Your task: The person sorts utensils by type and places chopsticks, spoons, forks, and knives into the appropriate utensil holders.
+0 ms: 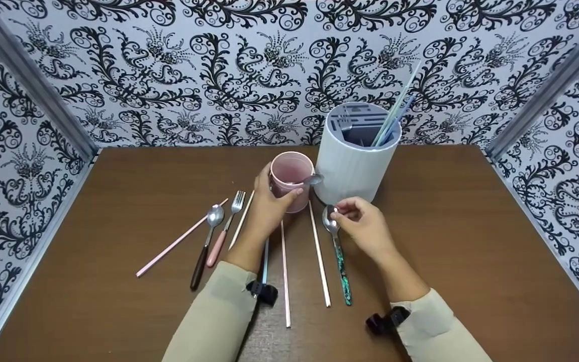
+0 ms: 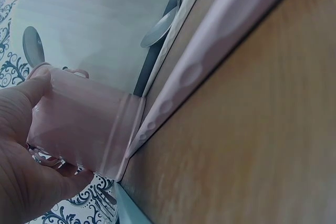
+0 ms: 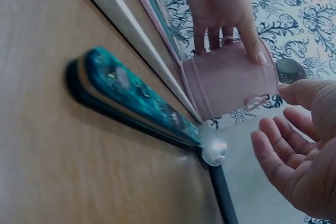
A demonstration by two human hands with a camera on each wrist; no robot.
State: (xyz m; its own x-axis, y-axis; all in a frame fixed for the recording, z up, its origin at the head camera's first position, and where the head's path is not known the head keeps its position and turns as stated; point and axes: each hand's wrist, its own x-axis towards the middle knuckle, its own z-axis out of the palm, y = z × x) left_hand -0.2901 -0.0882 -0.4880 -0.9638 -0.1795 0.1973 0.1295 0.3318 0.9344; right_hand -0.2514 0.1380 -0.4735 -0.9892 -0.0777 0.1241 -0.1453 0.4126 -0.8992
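My left hand (image 1: 267, 213) grips a pink cup (image 1: 298, 203), thumb on the near side and fingers round the far side. In the left wrist view the cup (image 2: 84, 121) has its base down at the tabletop. A metal spoon (image 1: 313, 179) leans in the cup, its bowl sticking out over the rim. My right hand (image 1: 367, 226) hovers by the bowl of a spoon with a green patterned handle (image 1: 341, 261), which lies on the table. In the right wrist view the right hand's fingers (image 3: 283, 142) are loosely bent, with nothing between them.
Behind the cup stands a white utensil holder (image 1: 352, 173) with green and blue chopsticks (image 1: 395, 113) and a fork in it. Left of my left arm lie a dark-handled spoon (image 1: 200, 266), a pink-handled fork (image 1: 216, 249) and a pink chopstick (image 1: 171, 245). Several more chopsticks lie between my arms.
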